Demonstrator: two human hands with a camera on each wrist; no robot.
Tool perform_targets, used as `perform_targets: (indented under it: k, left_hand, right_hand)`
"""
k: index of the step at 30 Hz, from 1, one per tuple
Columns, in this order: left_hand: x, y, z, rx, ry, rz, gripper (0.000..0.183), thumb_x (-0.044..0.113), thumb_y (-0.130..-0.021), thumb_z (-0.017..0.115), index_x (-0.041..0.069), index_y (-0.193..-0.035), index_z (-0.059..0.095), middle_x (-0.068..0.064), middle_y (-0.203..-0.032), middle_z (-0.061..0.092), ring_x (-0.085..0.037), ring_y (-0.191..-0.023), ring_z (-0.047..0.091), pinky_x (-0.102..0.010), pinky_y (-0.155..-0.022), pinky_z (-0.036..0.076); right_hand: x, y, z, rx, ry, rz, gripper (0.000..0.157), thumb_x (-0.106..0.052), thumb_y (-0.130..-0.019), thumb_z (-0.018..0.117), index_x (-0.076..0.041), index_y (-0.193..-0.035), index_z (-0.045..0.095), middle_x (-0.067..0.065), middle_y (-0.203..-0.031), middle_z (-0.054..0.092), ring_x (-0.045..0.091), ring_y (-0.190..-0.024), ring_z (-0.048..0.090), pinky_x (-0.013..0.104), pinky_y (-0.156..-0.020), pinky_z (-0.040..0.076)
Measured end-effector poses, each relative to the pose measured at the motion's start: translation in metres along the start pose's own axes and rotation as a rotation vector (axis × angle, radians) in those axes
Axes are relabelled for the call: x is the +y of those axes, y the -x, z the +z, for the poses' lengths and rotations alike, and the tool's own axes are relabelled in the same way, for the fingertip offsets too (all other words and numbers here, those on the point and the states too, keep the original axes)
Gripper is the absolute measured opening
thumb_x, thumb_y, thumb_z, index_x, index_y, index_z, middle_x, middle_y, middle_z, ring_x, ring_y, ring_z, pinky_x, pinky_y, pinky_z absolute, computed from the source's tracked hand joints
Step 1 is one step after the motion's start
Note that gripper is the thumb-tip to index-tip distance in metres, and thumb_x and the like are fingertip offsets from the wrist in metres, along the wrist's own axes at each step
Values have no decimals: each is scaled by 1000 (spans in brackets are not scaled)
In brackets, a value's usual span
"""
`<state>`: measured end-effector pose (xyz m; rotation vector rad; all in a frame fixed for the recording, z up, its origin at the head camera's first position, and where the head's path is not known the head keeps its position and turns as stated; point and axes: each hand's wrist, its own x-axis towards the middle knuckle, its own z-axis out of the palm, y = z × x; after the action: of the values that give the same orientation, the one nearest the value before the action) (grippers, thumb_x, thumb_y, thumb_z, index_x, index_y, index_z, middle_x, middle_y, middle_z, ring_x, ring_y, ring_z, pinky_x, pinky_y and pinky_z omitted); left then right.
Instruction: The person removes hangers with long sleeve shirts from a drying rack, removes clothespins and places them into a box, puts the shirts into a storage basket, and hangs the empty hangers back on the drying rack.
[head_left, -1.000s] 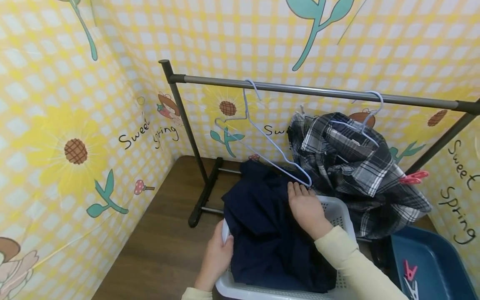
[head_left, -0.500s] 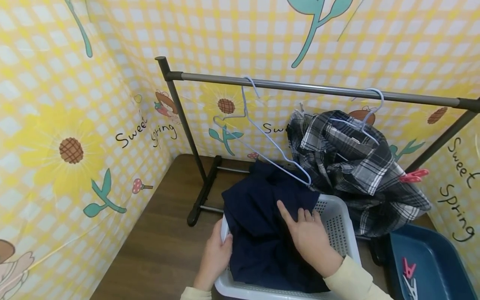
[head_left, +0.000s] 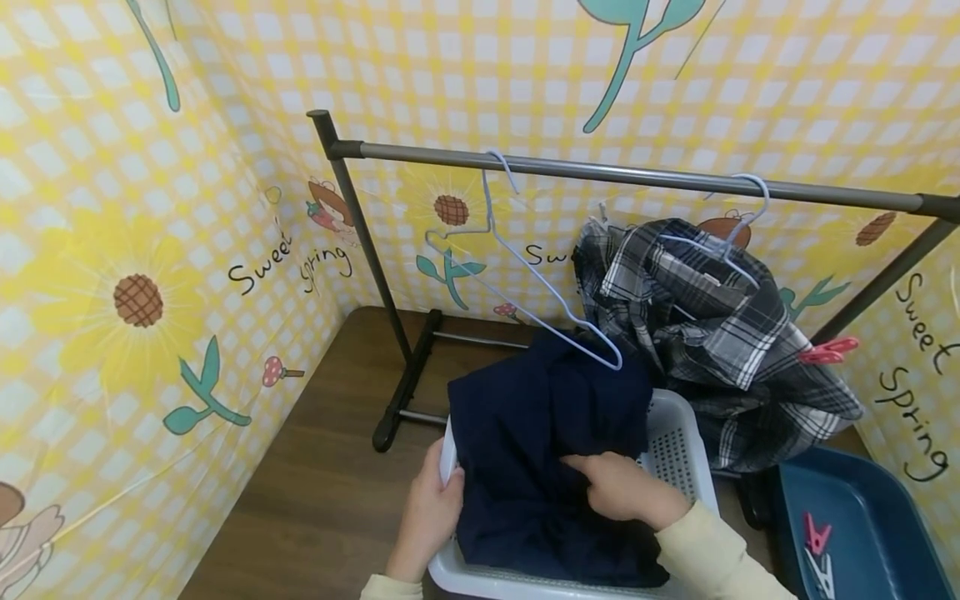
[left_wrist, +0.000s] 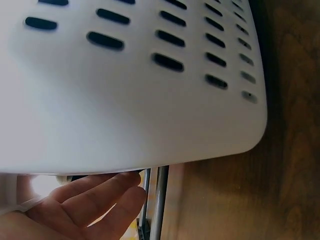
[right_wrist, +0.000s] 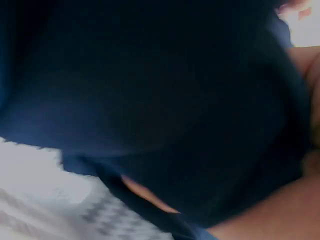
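A navy blue garment (head_left: 510,442) lies crumpled over a white perforated basket (head_left: 671,450), its far end spilling past the rim. My left hand (head_left: 431,508) grips the basket's left rim, thumb on the inside. In the left wrist view its fingers (left_wrist: 95,200) sit at the rim below the basket's slotted wall. On the garment's middle, my right hand (head_left: 630,492) bunches the cloth, index finger stretched out and the other fingers curled down. The right wrist view is mostly filled by blurred dark cloth (right_wrist: 150,100). A pale blue hanger (head_left: 618,360) dangles just above the garment.
The hanger hooks onto a dark metal rack's rail (head_left: 637,176). A black-and-white plaid shirt (head_left: 690,308) hangs to its right, with a red clip (head_left: 828,351) on it. At the lower right sits a blue tub (head_left: 862,517) holding a pink clothespin (head_left: 816,533) and a white one.
My right hand has come back from near the hanger's lower corner towards the front, its fingers curling. The garment's far part has shifted rightwards. My left hand has stayed on the rim.
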<state>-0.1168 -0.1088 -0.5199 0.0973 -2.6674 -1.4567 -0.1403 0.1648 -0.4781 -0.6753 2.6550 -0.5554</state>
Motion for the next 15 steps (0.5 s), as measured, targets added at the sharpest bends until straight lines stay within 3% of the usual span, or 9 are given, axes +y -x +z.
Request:
perform_targets:
  k: [5,10,13,15]
  left_hand:
    - [0,0,-1,-11,0,-16,46,12,-92,57,11,-136,44,-19,-119,59,-30,-102,58,-51,-81,46]
    - [0,1,-2,1,-1,-4,47,12,-92,57,12,-136,44,-18,-117,60,-30,-100,59,-50,-81,46]
    - [0,1,-2,-4,0,5,47,12,-92,58,14,-137,44,-18,-117,60,-29,-100,59,-50,-80,46]
    - [-1,1,-1,-12,3,6,47,13,-92,57,14,-137,44,-18,-118,60,-30,-101,59,-50,-81,46]
  right_hand:
    - [16,-9,6,-9,-87,18,48,3,-81,54,-7,-128,56,12,-114,63,17,-87,58,43,-82,47]
    - [9,-8,-5,-2,-33,11,46,-5,-84,59,-8,-130,55,11,-106,65,18,-86,59,43,-78,48]
    - [-1,-5,-21,66,45,-2,44,-16,-86,66,-10,-128,57,6,-98,66,17,-80,59,40,-72,48]
    - [-9,-5,-34,173,92,-19,40,-23,-85,69,-10,-122,60,2,-92,66,16,-78,60,39,-69,48]
